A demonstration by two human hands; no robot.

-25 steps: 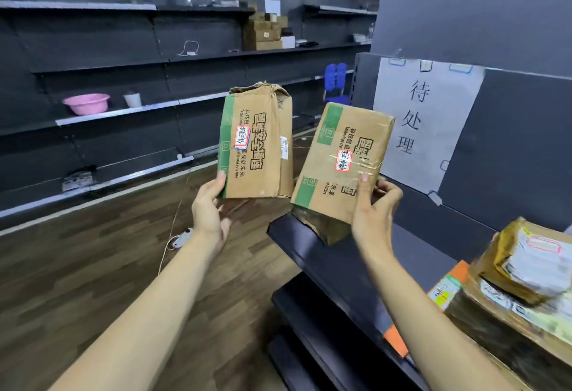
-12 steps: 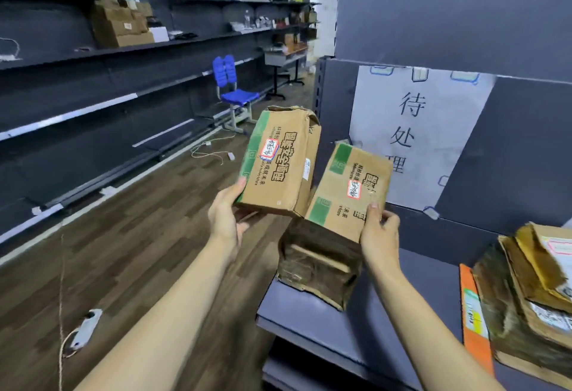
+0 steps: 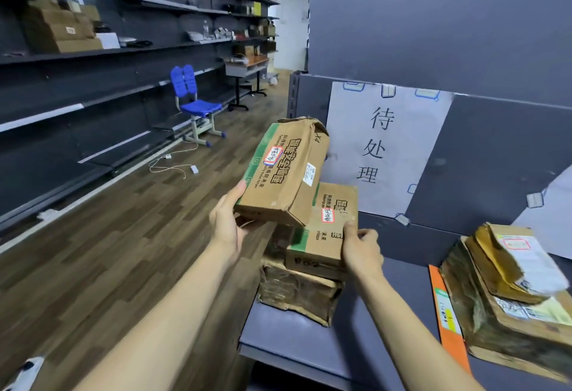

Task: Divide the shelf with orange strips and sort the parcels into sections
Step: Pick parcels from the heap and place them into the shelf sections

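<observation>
The shelf is carrying one orange strip beside a parcel pile toward its right edge; judging by this, sorting is partly done. The right hand is gripping a box atop a wrapped parcel near the left edge. The left hand is clasping another box above, crowding that spot.

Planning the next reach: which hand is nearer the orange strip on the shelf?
Right. The right hand is just left of the orange strip; the left hand is farther left, off the shelf edge.
</observation>
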